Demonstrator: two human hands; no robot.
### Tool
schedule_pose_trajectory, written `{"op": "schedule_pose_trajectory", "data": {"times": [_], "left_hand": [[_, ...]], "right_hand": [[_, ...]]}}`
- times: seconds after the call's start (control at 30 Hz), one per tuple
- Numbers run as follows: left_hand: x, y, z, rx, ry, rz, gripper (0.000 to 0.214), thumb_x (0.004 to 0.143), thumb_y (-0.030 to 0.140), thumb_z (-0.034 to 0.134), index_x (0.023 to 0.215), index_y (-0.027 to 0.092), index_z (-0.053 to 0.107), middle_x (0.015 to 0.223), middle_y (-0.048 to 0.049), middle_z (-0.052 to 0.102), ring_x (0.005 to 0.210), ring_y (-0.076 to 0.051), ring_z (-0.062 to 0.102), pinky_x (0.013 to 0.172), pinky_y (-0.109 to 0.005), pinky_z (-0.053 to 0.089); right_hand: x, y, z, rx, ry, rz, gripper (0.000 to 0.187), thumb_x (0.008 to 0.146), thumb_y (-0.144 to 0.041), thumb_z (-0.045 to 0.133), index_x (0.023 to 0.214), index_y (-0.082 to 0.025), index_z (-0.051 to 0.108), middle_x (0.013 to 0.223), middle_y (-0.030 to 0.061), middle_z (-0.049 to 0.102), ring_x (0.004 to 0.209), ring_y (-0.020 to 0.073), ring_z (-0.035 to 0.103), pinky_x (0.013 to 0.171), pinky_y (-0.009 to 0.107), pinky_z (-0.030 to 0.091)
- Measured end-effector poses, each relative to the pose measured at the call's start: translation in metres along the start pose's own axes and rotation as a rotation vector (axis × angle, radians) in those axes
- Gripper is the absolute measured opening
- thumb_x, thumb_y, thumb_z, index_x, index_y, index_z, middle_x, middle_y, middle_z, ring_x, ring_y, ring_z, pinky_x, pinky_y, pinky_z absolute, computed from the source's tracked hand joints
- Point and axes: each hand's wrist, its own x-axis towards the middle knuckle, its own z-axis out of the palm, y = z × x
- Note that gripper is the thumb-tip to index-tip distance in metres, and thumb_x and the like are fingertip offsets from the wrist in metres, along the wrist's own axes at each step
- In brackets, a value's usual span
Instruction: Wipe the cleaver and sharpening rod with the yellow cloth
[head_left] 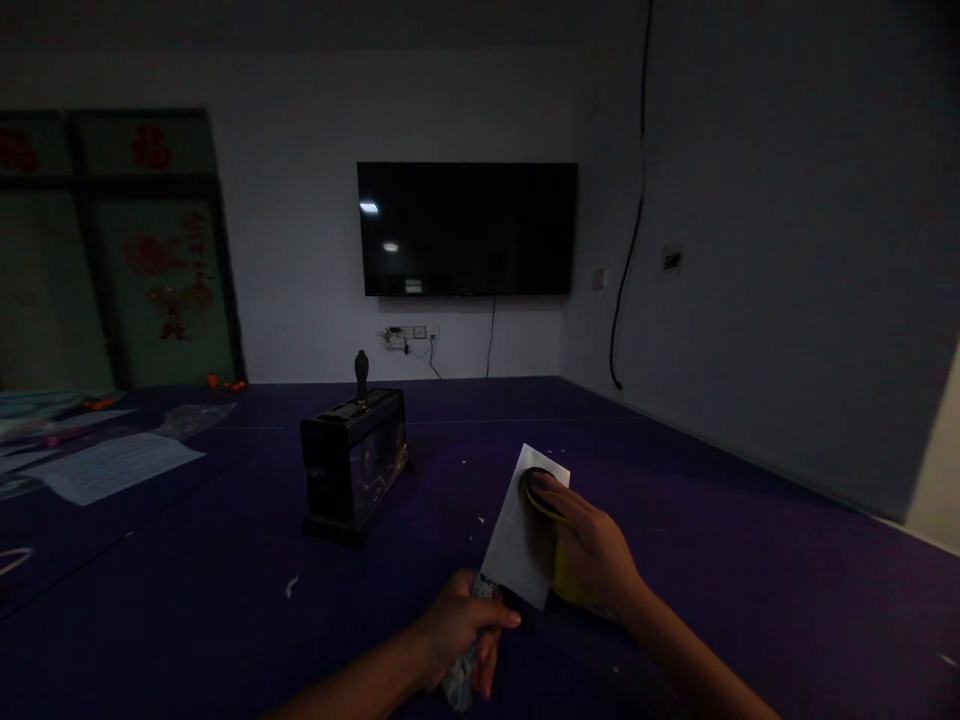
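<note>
- The left hand [457,630] is nearest the camera, low in the middle of the view, closed in a fist round the handle [466,672] of a cleaver [521,530]; the handle looks wrapped in something pale and glossy.
- The cleaver stands blade up and tilted away to the right, its broad flat face pale in the dim light, over the purple floor [750,560].
- The right hand [589,548] lies flat against the right side of the blade, fingers [551,492] stretched out and pressing a yellow cloth [564,580] against the metal near its top corner. The cloth hangs down below the palm.
- A dark ring-shaped thing [536,490] sits under the fingertips at the top of the blade; I cannot tell what it is.
- Just beyond and left of the cleaver, a dark box [352,465] with glossy sides stands on the floor, a small upright knob [361,372] on top.
- Papers [112,465] and clear plastic sheets lie well apart toward the left edge of the floor.
- On the far wall hangs a black TV [466,228], with sockets [409,335] and a cable below it.
- A green panel [112,250] with red cut-outs leans in the far left corner.
</note>
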Motion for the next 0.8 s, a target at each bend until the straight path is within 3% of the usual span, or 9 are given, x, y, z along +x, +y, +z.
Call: {"op": "schedule_pose_trajectory", "data": {"times": [0.27,0.57,0.8], "left_hand": [[0.001,0.002,0.002,-0.048,0.052,-0.001,0.03,0.054,0.034,0.057,0.038,0.017,0.038,0.024,0.0044,0.031,0.022,-0.013,0.041,0.024,-0.018,0.023],[0.006,0.001,0.002,-0.094,0.129,0.026,0.037,0.056,0.036,0.055,0.031,0.016,0.036,0.023,0.001,0.032,0.02,-0.012,0.039,0.023,-0.017,0.019],[0.007,0.004,0.003,-0.132,0.165,0.024,0.036,0.054,0.036,0.056,0.032,0.016,0.035,0.024,0.0018,0.033,0.02,-0.011,0.038,0.023,-0.017,0.018]], "right_hand": [[-0.002,-0.014,0.003,0.023,-0.118,-0.071,0.053,0.069,-0.003,0.036,0.115,-0.02,0.056,0.127,0.0035,0.05,0.112,0.0184,0.05,0.094,0.034,0.042],[-0.005,-0.028,0.007,0.092,-0.272,-0.227,0.061,0.064,-0.001,0.035,0.12,-0.019,0.052,0.128,0.004,0.048,0.112,0.0167,0.049,0.092,0.031,0.044],[-0.007,-0.036,0.01,0.101,-0.366,-0.314,0.057,0.068,-0.003,0.036,0.121,-0.018,0.052,0.128,0.005,0.047,0.112,0.0156,0.049,0.093,0.028,0.041]]}}
